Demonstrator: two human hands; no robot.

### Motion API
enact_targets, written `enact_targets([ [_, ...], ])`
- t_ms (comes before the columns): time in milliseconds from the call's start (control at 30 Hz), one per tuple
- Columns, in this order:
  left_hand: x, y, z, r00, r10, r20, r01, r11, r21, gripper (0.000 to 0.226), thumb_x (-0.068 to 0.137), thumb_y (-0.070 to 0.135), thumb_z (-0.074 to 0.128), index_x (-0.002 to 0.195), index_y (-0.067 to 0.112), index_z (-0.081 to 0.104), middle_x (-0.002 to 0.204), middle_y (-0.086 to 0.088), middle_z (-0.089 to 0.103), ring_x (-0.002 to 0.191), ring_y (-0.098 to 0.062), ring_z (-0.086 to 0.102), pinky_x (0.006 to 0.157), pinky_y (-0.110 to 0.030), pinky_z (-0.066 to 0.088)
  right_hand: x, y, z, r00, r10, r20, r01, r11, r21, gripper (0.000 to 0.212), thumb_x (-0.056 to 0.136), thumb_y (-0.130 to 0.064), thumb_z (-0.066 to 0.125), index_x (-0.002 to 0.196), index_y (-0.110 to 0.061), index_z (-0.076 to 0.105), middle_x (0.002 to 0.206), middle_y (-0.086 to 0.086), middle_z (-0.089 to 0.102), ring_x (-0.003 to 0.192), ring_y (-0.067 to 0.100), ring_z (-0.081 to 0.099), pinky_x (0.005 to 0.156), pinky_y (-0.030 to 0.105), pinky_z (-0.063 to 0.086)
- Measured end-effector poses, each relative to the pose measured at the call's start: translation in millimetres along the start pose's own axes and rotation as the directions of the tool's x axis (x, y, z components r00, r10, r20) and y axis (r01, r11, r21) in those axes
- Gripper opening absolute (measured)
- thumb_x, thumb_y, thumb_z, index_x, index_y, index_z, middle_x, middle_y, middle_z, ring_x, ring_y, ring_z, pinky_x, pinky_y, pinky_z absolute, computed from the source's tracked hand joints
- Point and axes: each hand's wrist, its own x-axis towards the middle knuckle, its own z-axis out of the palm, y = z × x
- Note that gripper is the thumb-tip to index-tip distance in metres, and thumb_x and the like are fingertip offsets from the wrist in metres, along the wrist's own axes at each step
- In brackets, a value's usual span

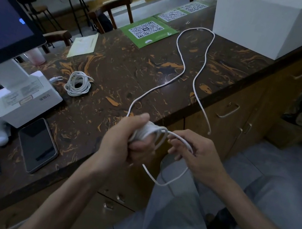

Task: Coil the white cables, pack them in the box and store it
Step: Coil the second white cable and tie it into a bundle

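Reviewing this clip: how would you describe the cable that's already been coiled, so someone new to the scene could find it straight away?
Start at the dark marbled counter and look to its left side, beside the white receipt printer. The coiled cable lies there flat, apart from both hands. Unlike the long cable trailing loose across the counter to the left hand, it is a tidy round bundle.

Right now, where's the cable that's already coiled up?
In the head view the coiled cable lies on the counter, left of the hands, beside the white printer and below the monitor.
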Motion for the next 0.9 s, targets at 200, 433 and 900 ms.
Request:
enact_targets([
  [200, 6.6, 0.8, -4.6, 0.975, 0.046, -0.216, -0.107, 0.953, -0.283, 0.054, 0.098, 0.036, 0.030, 0.046, 0.022, 0.032, 0.041, 0.006, 0.016, 0.040, -0.011, 0.008, 0.048, -0.032, 0.005, 1.9, -22.1, -7.6, 0.951, 0.234, 0.200, -0.305, 0.805, 0.508, 0.030, 0.097, -0.029, 0.046, 0.111, -0.009, 0.063, 0.098, 0.009, 0.070, 0.069, 0.027, 0.071, 0.056, 0.031, 0.058],
  [433, 22.3, 5.0, 4.5, 0.980, 0.087, -0.179, -0.166, 0.857, -0.489, 0.046, 0.091, 0.036, 0.022, 0.048, 0.021, 0.032, 0.044, 0.005, 0.012, 0.041, -0.011, 0.011, 0.046, -0.028, 0.010, 3.4, -20.2, 10.5, 0.863, 0.387, 0.324, -0.449, 0.294, 0.844, 0.046, 0.097, -0.043, 0.040, 0.106, -0.009, 0.070, 0.092, 0.013, 0.071, 0.056, 0.016, 0.065, 0.047, 0.026, 0.053],
  [900, 9.9, -4.1, -2.2, 0.931, -0.064, 0.359, 0.133, 0.976, -0.171, 0.037, 0.086, 0.040, 0.048, 0.052, 0.025, 0.044, 0.043, 0.005, 0.024, 0.037, -0.012, 0.017, 0.040, -0.023, 0.021, 9.1, 8.2, -14.1, 0.887, 0.377, 0.268, -0.367, 0.223, 0.903, 0.039, 0.100, -0.004, 0.043, 0.138, 0.004, 0.050, 0.139, 0.026, 0.055, 0.131, 0.035, 0.053, 0.106, 0.039, 0.048],
])
